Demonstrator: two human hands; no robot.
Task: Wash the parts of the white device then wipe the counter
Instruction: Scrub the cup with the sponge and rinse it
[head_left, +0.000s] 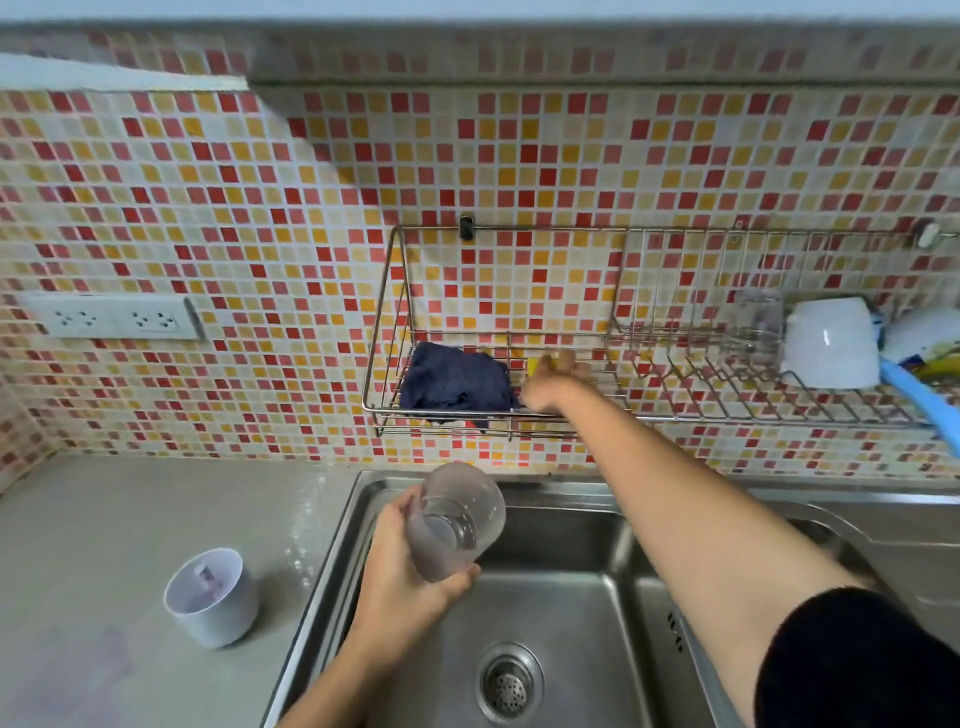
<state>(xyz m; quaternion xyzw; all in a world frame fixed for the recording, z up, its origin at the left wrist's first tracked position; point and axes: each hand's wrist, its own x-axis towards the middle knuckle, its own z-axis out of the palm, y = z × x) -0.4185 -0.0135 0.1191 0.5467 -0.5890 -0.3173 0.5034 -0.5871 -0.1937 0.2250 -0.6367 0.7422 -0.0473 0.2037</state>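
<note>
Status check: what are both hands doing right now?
Left hand holds clear cup over sink. Right hand reaching yellow sponge in wall rack. Nothing blocking.

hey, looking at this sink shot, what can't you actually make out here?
Head view only:
- Yellow item in the wire rack: mostly hidden by the right hand, so its grip is unclear.
- Items at the rack's right end: cut off by the frame edge.
- Inside of the white part on the counter: blurred.
- Faucet: not in view.

L hand (402, 574) holds clear cup (457, 519) over sink (597, 587); R hand (550, 382) on yellow sponge (535, 364) in rack (395, 332).
</note>
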